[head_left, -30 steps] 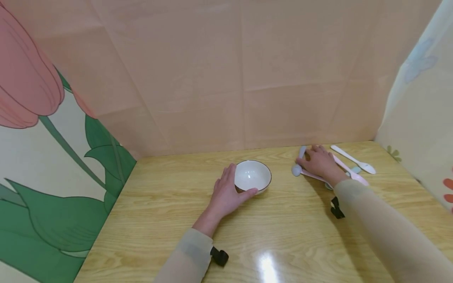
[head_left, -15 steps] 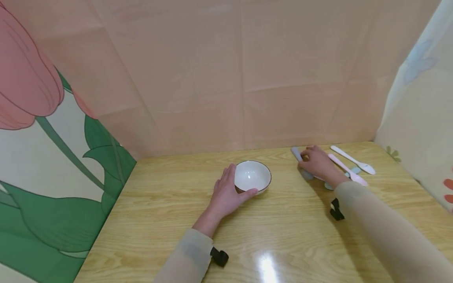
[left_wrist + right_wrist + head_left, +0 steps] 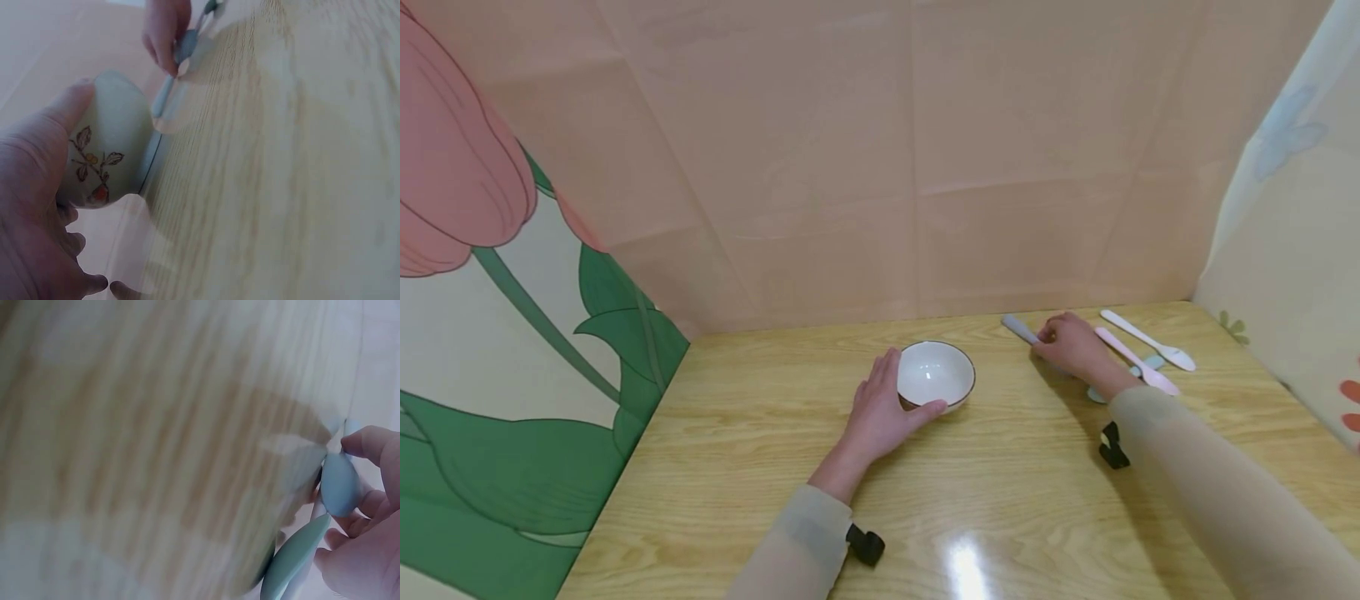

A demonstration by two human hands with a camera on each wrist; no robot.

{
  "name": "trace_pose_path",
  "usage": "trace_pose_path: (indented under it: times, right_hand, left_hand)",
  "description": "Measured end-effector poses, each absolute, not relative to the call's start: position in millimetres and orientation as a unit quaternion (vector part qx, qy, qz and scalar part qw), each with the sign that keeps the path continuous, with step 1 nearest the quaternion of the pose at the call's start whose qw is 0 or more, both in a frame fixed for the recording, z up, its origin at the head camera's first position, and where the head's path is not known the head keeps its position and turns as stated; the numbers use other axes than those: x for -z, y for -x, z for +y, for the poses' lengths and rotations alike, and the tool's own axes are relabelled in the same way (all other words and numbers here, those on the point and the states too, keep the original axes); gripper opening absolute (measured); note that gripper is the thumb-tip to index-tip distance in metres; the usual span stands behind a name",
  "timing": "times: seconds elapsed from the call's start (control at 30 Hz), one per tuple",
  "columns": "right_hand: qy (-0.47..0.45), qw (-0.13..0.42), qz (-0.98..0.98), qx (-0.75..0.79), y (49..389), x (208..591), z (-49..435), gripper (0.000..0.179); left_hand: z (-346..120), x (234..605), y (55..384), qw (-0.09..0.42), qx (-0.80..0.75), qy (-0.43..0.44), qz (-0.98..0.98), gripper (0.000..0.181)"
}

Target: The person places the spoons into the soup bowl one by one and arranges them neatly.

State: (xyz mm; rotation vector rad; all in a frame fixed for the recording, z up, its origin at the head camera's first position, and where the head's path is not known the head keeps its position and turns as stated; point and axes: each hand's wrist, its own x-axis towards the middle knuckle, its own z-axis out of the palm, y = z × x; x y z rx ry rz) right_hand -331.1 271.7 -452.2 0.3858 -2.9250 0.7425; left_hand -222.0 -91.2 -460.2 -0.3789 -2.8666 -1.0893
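Note:
A white bowl (image 3: pixel 936 372) with a dark rim stands upright on the table. My left hand (image 3: pixel 880 410) holds it from the left, thumb along the near side and fingers behind; leaves are painted on the bowl's outside (image 3: pixel 109 144) in the left wrist view. To the right, my right hand (image 3: pixel 1072 344) pinches a grey-blue spoon (image 3: pixel 1017 327) by its handle. The handle points to the far left, while the right hand mostly hides the spoon's head in the head view. In the right wrist view that head (image 3: pixel 339 484) shows below the thumb, close to a green spoon (image 3: pixel 294 556).
A white spoon (image 3: pixel 1150 339) and a pink spoon (image 3: pixel 1138 360) lie right of my right hand, the pink one across the green spoon. An orange-pink backdrop (image 3: pixel 820 208) rises at the wooden table's (image 3: pixel 775 433) far edge. A light patterned sheet (image 3: pixel 1292 275) borders the right.
The grey-blue spoon has turned in my right hand, its handle end swinging left and its head moving right under the hand. My left hand and the bowl have stayed in place.

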Motion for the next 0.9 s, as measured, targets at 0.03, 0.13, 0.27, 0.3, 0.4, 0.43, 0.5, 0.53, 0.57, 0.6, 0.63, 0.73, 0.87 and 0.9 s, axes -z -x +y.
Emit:
trace_pose_path:
  times: [0.03,0.13,0.27,0.3,0.4,0.43,0.5,0.53,0.57,0.6,0.63,0.73,0.87,0.9]
  right_hand:
    - [-0.126,0.052,-0.959,-0.247,331,452,271,0.027]
    - [-0.125,0.058,-0.955,-0.263,330,452,272,0.024]
    - [-0.110,0.060,-0.949,-0.290,330,452,273,0.025]
    - [-0.105,0.059,-0.948,-0.296,330,453,273,0.026]
    - [-0.086,0.063,-0.947,-0.304,330,453,274,0.027]
    - [-0.081,0.065,-0.946,-0.306,329,453,274,0.028]
    - [-0.075,0.074,-0.946,-0.307,328,452,273,0.027]
    - [-0.073,0.080,-0.946,-0.307,328,452,273,0.026]
    - [-0.072,0.085,-0.945,-0.309,327,452,273,0.027]
    - [-0.072,0.087,-0.943,-0.313,326,452,272,0.027]
    - [-0.073,0.089,-0.941,-0.318,326,451,272,0.027]
    - [-0.078,0.096,-0.936,-0.330,323,450,271,0.028]
    - [-0.080,0.104,-0.931,-0.341,320,448,271,0.031]
    - [-0.078,0.106,-0.930,-0.344,320,448,271,0.033]
  left_hand:
    - [-91,460,222,0.026,0.352,0.122,-0.928,0.118]
    - [-91,459,221,0.026,0.352,0.122,-0.928,0.118]
    - [-91,458,220,0.023,0.355,0.120,-0.927,0.118]
    - [-91,458,220,0.023,0.355,0.120,-0.927,0.118]
    - [-91,458,220,0.022,0.356,0.121,-0.926,0.117]
    - [-91,458,220,0.022,0.357,0.121,-0.926,0.117]
    - [-92,458,220,0.023,0.358,0.122,-0.926,0.118]
    - [-92,459,220,0.023,0.359,0.122,-0.925,0.118]
    - [-92,459,221,0.024,0.360,0.123,-0.925,0.118]
    - [-92,459,221,0.024,0.360,0.123,-0.925,0.118]
    - [-92,459,221,0.024,0.360,0.122,-0.925,0.118]
    - [-92,459,221,0.022,0.359,0.121,-0.925,0.118]
    - [-93,458,220,0.020,0.358,0.121,-0.926,0.118]
    - [-93,458,220,0.020,0.359,0.121,-0.925,0.118]
